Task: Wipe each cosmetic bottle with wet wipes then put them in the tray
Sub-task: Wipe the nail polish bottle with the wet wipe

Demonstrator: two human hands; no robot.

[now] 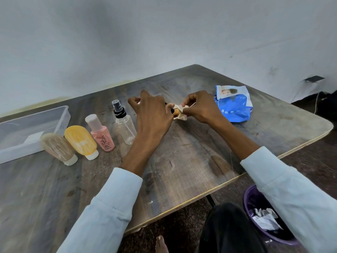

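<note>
Left hand (152, 114) grips a small amber bottle (176, 112); right hand (198, 106) pinches a wipe (182, 114) against it.

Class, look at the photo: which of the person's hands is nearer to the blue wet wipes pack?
Right. The right hand is just left of the wet wipes pack, pinching a wipe. The left hand is further left, past the wipe.

Over the bench (182, 161), the left hand (153, 115) grips a small amber bottle (176, 112), mostly hidden, while the right hand (200, 106) pinches a crumpled wipe (182, 114) against it. 4 bottles stand in a row at left: beige tube (58, 147), yellow tube (81, 141), pink bottle (102, 134), clear sprayer (124, 125). A clear tray (62, 121) sits beyond them, a blue wipes pack (235, 106) at right, and a purple bin (251, 198) on the floor.
</note>
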